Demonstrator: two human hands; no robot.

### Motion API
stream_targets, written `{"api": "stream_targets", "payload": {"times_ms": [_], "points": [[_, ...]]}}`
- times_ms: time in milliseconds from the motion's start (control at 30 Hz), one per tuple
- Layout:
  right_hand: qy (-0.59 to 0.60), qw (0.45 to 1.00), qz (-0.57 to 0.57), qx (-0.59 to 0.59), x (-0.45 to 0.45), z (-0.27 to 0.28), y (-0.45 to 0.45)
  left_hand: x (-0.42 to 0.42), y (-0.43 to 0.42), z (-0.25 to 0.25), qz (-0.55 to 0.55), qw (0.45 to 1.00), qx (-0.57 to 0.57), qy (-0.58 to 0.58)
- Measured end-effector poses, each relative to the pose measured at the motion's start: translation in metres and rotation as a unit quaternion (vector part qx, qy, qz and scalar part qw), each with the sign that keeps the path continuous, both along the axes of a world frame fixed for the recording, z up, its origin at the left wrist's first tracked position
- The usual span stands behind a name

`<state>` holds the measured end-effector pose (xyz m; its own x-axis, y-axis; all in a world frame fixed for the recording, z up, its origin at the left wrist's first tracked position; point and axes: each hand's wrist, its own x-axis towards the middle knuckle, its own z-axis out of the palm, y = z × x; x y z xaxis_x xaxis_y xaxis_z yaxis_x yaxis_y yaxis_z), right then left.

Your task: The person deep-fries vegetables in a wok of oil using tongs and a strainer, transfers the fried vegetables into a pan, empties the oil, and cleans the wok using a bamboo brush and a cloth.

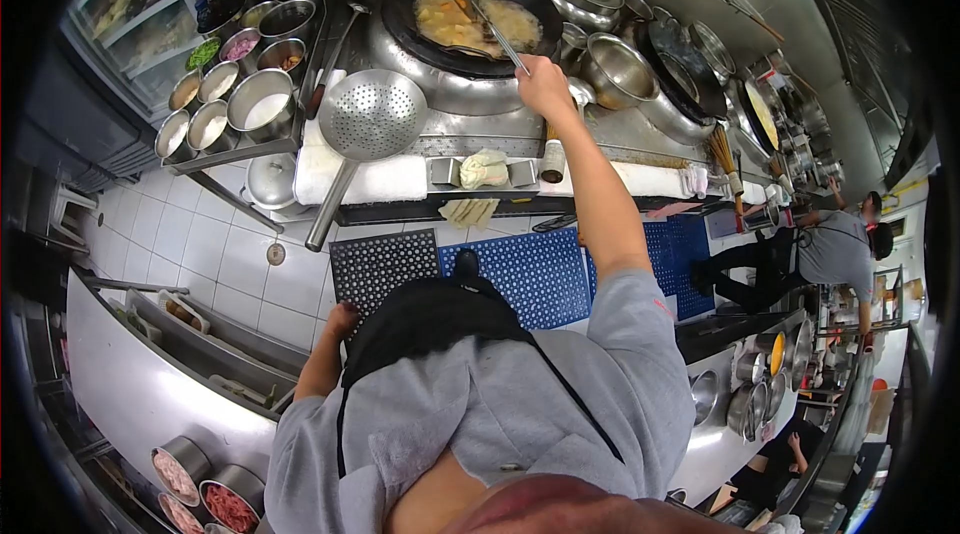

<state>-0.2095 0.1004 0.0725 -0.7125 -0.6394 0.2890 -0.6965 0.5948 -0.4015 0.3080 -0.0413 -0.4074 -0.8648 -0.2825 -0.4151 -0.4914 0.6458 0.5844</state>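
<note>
Okay, near side first: left hand (342, 320) hangs low beside the black cloth apron (430, 329). It's foreshortened, so can't tell if the fingers are spread or curled. Past it, a black perforated floor mat (385, 259), partly hidden by the apron.

Round perforated steel strainer (372, 114) sits at the counter edge, long handle jutting out, covering part of a folded white cloth (395, 179).

Right hand (546, 87) is clamped on the thin handle of a long steel utensil (508, 46). It slants over the big black wok (402, 14); head is edge-on, top cut off by the frame, shape unclear. Wok holds frothy yellow liquid (485, 29); pieces under the froth hard to make out.

Far right, a grey-shirted co-worker (840, 249), small and warped.
</note>
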Motion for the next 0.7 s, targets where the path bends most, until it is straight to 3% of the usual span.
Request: {"api": "stream_targets", "payload": {"times_ms": [33, 100, 200, 233, 300, 467, 633, 700], "points": [[0.005, 1.0, 0.011, -0.008, -0.001, -0.001, -0.004, 0.007, 0.001, -0.006, 0.017, 1.0, 0.004, 0.017], [-0.163, 0.984, 0.009, -0.066, -0.001, 0.001, -0.011, 0.017, 0.007, -0.015, 0.053, 0.997, 0.012, 0.051], [-0.337, 0.934, 0.013, -0.119, 0.004, 0.006, -0.014, 0.0, 0.025, 0.077, 0.199, 0.968, 0.113, -0.1], [-0.382, 0.915, 0.014, -0.132, 0.005, 0.008, -0.012, 0.003, 0.026, 0.069, 0.213, 0.966, 0.108, -0.094], [-0.404, 0.905, 0.011, -0.132, 0.006, 0.007, -0.004, 0.006, 0.024, 0.054, 0.237, 0.963, 0.096, -0.082], [-0.403, 0.912, -0.006, -0.076, -0.014, 0.009, 0.04, -0.008, 0.011, 0.05, 0.182, 0.97, 0.106, -0.12], [-0.259, 0.965, -0.033, 0.001, -0.025, 0.026, 0.078, -0.02, 0.007, 0.048, 0.199, 0.975, 0.083, -0.051], [-0.254, 0.966, -0.044, -0.011, -0.027, 0.027, 0.084, -0.029, -0.001, 0.048, 0.203, 0.972, 0.105, -0.053]]}}
